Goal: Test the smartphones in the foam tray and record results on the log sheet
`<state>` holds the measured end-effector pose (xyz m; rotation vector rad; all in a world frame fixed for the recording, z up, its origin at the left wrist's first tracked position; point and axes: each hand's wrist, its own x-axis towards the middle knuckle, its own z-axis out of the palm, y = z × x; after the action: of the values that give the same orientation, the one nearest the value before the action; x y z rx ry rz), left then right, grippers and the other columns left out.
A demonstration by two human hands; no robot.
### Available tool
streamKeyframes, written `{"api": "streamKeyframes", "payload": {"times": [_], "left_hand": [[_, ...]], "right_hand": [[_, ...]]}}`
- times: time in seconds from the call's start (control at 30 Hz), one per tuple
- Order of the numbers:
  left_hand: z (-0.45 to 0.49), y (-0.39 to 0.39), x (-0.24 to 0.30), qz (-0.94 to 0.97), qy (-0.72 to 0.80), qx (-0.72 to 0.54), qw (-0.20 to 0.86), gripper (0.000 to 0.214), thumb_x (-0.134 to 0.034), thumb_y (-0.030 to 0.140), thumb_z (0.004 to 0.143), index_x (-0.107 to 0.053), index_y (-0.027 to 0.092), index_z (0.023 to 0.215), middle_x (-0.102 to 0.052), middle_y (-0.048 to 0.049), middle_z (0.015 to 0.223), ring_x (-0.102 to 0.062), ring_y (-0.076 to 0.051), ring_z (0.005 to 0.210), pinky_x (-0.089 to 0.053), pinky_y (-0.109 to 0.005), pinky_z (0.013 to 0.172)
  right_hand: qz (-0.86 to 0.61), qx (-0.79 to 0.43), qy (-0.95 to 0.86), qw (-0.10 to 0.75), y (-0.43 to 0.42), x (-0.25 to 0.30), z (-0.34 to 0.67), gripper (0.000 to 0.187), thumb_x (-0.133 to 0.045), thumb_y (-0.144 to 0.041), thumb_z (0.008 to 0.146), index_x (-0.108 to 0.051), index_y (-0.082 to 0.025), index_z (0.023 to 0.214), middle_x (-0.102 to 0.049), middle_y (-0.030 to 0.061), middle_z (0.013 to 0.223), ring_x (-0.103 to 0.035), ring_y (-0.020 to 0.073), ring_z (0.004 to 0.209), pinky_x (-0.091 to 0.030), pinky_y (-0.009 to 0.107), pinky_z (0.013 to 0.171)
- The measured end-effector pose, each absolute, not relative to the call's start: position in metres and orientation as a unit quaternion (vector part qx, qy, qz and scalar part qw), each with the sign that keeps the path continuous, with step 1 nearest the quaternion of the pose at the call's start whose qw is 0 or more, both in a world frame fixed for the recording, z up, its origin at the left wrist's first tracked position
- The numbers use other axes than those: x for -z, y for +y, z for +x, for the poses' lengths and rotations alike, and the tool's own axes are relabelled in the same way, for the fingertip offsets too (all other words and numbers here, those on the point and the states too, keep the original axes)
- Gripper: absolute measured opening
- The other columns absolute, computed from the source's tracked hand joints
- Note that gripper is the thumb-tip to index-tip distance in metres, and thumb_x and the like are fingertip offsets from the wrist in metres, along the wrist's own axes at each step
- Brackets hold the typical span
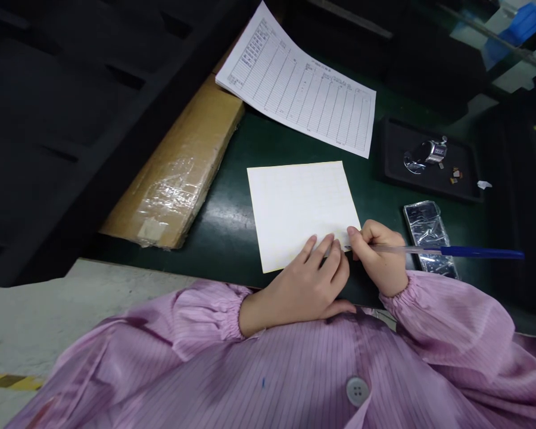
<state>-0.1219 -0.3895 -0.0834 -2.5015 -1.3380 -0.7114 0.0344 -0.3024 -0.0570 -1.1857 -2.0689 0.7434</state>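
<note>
A white sheet of small blank labels [301,208] lies on the dark green table [226,220] in front of me. My left hand [310,283] rests flat on the sheet's near corner, fingers stretched out and holding it down. My right hand [379,256] is closed around a pen [451,251] with a clear barrel and a blue cap. The pen's tip meets the sheet's near right corner, and its cap end points right. Both arms wear pink striped sleeves.
A printed form with a table [301,83] lies at the back, partly over a long cardboard box wrapped in tape [178,173]. A black tray [429,161] holds a metal hand counter [429,154]. A shiny foil packet [429,232] lies under the pen. Black foam trays [71,107] fill the left.
</note>
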Motion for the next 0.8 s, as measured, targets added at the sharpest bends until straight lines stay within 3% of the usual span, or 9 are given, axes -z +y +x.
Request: {"api": "streamKeyframes", "payload": {"times": [0.8], "left_hand": [[-0.1214, -0.3899, 0.0842, -0.85, -0.455, 0.243, 0.11, 0.079, -0.035, 0.07, 0.096, -0.062, -0.001, 0.12, -0.067, -0.0248, 0.124, -0.063, -0.037, 0.12, -0.052, -0.049, 0.101]], "right_hand": [[-0.429, -0.266, -0.806, 0.309, -0.302, 0.0575, 0.0344, 0.043, -0.059, -0.021, 0.089, -0.037, -0.02, 0.053, -0.041, -0.0076, 0.044, -0.034, 0.0061, 0.041, -0.03, 0.021, 0.045]]}}
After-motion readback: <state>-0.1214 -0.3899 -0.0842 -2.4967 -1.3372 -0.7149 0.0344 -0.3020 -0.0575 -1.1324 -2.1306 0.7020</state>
